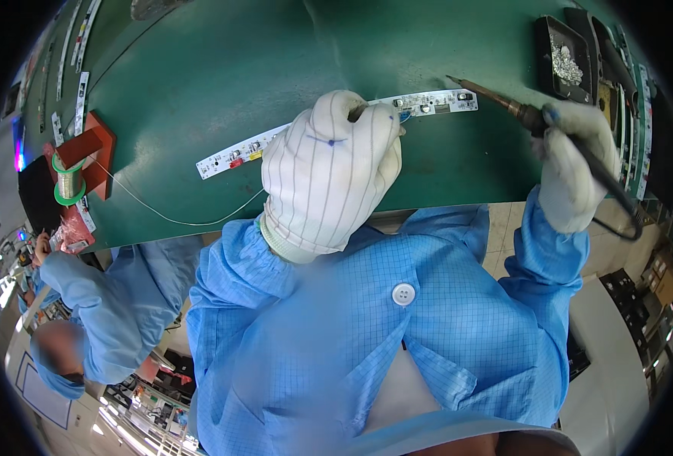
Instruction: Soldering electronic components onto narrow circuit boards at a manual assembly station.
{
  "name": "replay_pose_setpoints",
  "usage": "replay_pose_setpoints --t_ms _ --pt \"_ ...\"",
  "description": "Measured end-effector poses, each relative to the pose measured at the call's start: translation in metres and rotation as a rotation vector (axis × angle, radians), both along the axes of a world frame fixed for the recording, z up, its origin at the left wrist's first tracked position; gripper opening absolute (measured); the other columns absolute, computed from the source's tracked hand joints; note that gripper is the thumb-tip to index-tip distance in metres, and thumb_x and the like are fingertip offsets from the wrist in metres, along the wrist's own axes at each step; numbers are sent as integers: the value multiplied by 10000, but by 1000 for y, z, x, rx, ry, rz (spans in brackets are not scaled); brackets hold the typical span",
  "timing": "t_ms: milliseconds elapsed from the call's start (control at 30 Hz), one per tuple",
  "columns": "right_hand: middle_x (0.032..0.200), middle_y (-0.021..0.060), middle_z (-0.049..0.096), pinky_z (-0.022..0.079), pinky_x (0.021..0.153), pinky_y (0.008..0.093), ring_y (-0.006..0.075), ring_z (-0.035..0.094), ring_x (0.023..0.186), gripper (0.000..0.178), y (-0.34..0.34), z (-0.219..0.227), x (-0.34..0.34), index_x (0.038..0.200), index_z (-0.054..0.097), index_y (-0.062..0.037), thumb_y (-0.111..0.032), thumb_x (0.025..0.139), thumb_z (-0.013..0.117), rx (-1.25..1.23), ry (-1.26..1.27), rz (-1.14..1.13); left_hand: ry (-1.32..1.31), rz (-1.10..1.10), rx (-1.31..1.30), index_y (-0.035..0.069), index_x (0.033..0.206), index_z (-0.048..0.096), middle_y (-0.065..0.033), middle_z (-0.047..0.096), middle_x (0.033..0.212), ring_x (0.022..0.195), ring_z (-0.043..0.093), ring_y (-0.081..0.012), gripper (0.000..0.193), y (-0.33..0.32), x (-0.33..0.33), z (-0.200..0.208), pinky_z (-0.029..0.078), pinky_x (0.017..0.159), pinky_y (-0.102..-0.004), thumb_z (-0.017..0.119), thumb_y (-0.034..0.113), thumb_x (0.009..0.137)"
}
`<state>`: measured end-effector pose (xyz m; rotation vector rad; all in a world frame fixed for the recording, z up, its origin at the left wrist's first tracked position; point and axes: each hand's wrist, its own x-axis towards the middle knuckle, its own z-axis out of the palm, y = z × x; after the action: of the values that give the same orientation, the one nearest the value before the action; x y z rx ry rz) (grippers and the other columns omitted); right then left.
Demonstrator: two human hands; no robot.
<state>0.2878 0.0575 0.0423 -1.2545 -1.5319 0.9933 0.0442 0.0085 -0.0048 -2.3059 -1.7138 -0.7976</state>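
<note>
My right hand (576,163), in a white glove, grips a soldering iron (530,118) whose tip points left, just above the right end of a long white circuit board strip (437,103). The strip lies slantwise on the green bench, bearing small parts, with red and yellow ones toward its left end. Over its middle, my left hand (333,171) is closed in a white glove with grey stripes, hiding that stretch. A thin solder wire (192,223) runs to this hand from a spool (69,182); its end is hidden. A bit of blue wire (406,117) shows beside the left fingers.
The spool sits by a reddish-brown stand (101,156) at the left. A black tray (565,61) of silvery bits stands at the far right, near more board strips (644,129). Other strips (82,91) lie at the far left. A co-worker in blue (123,304) is at the lower left.
</note>
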Motion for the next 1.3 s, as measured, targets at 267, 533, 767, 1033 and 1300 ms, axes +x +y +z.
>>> replay_pose_setpoints --t_ms 267,533,767,1033,1300 --pt "895 173 637 533 644 302 211 635 714 207 -22 -25 0 928 615 24 86 732 600 306 -176 55 -202 32 -39 113 852 635 -31 616 883 671 615 -198 216 -15 -23 24 507 580 -301 754 70 677" --pt "880 161 657 529 710 316 222 651 770 195 -17 -24 2 929 636 19 45 735 635 332 -292 30 -208 300 -52 33 847 649 -119 656 908 753 653 -260 157 -31 -62 26 532 641 -336 689 -43 716" --pt "911 142 669 532 710 293 166 641 744 162 3 -54 22 1034 612 55 9 879 599 587 -38 -488 -400 450 -207 -16 919 623 -123 619 872 666 584 -179 90 -36 -100 30 479 622 -287 566 45 886" --pt "842 45 652 488 604 237 98 609 719 264 15 -40 9 1204 602 -40 -111 950 585 166 -179 -261 -718 638 -455 -5 970 573 -70 589 791 564 510 -92 186 -29 -95 41 421 508 -233 601 169 910" --pt "836 71 645 488 608 260 126 630 716 174 12 -39 -14 1028 607 -20 -12 862 658 338 -515 -42 -1032 415 -546 -16 918 490 -107 602 840 634 621 -137 201 -23 -103 36 510 548 -236 637 120 894"
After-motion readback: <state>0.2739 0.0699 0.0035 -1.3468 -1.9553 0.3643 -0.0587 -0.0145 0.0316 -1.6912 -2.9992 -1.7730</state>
